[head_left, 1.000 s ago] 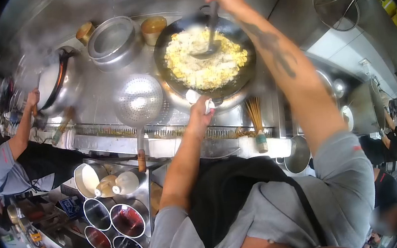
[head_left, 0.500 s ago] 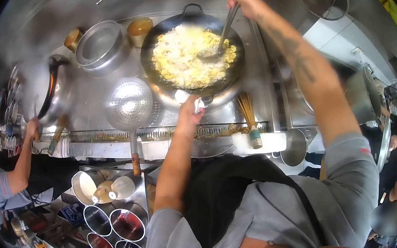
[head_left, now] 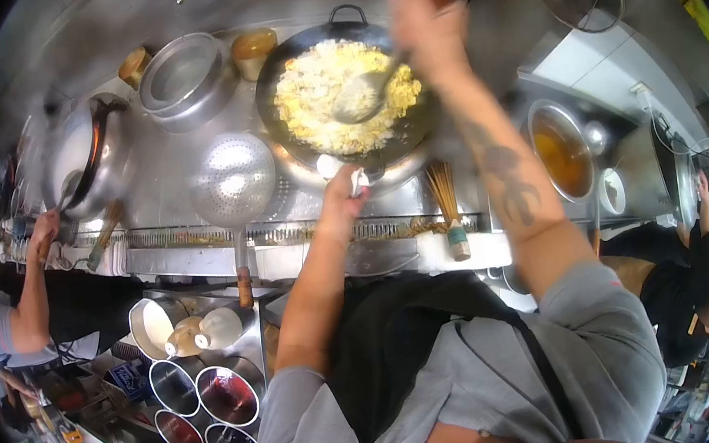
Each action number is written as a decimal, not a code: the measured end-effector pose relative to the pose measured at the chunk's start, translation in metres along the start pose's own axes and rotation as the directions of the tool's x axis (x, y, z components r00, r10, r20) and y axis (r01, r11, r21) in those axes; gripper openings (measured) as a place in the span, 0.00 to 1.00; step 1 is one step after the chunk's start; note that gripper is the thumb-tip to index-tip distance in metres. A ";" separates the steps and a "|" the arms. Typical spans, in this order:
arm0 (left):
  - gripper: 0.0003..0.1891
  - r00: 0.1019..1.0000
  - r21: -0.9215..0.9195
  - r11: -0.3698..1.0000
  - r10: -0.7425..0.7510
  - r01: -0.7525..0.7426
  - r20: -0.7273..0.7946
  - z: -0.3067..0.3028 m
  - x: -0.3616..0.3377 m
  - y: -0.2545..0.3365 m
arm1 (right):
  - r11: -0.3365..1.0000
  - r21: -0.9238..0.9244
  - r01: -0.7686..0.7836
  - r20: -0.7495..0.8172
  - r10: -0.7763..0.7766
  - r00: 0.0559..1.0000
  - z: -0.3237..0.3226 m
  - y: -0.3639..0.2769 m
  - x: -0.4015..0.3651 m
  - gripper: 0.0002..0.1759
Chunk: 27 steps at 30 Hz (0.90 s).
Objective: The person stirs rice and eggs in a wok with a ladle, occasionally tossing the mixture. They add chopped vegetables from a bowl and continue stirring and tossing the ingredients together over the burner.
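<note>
A black wok (head_left: 268, 113) holds a mass of white and yellow food (head_left: 311, 73) that looks like rice with egg. My right hand (head_left: 429, 33), slightly blurred, is wrapped round the handle of a ladle (head_left: 358, 98). The ladle's round metal bowl rests on the food, and its wooden end sticks out above my fist. At the near rim of the wok, my left hand (head_left: 346, 194) is closed on a folded white cloth (head_left: 331, 166). That cloth lies against the rim, close to the wok's near handle.
A perforated skimmer (head_left: 233, 178) and a bamboo brush (head_left: 448, 211) lie along the stove's front. Behind stand a metal pot (head_left: 181, 79) and a small tin (head_left: 255, 51). Sauce containers (head_left: 227, 393) are at lower left. Another person's hand (head_left: 45, 229) works a wok (head_left: 76, 157) at left.
The ladle's bowl has shifted left across the food. My right hand has come slightly nearer and left, its forearm swinging inward and uncovering a pot of orange liquid. My left hand keeps its hold.
</note>
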State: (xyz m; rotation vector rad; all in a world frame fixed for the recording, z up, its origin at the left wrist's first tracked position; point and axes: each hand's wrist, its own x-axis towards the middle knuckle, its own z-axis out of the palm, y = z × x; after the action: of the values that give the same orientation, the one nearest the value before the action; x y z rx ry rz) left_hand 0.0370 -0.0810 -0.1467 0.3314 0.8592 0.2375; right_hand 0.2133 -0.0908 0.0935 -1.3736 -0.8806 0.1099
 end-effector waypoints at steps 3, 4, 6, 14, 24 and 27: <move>0.07 1.000 0.008 1.000 -0.008 0.008 -0.026 0.004 0.003 0.000 | 0.997 -0.062 -0.047 0.067 0.051 0.996 0.023 0.014 0.015 0.17; 0.07 0.999 0.011 0.999 0.034 -0.033 -0.014 0.004 -0.005 0.000 | 0.997 -0.008 -0.082 0.104 0.082 0.991 0.032 0.002 0.022 0.18; 0.06 0.999 0.020 0.999 0.036 -0.036 0.008 0.001 0.001 -0.002 | 0.993 0.117 -0.011 0.135 -0.004 0.991 0.036 -0.034 0.023 0.15; 0.05 1.000 0.040 0.999 0.009 -0.009 0.000 0.006 -0.007 0.000 | 0.992 -0.108 0.062 0.172 -0.043 0.984 0.058 -0.024 0.016 0.16; 0.08 0.998 0.021 0.999 0.045 -0.046 0.046 -0.005 0.013 -0.008 | 0.984 0.038 0.172 0.145 -0.176 0.974 0.074 -0.010 0.041 0.14; 0.06 0.998 -0.012 0.998 0.059 -0.059 0.030 0.004 -0.006 -0.005 | 0.983 -0.096 0.156 0.251 -0.128 0.960 0.076 0.043 0.027 0.16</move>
State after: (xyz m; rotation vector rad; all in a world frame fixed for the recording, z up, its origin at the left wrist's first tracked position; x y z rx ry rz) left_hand 0.0370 -0.0881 -0.1418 0.3495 0.8190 0.2917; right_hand 0.2044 -0.0042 0.0644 -1.4182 -1.2052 0.1210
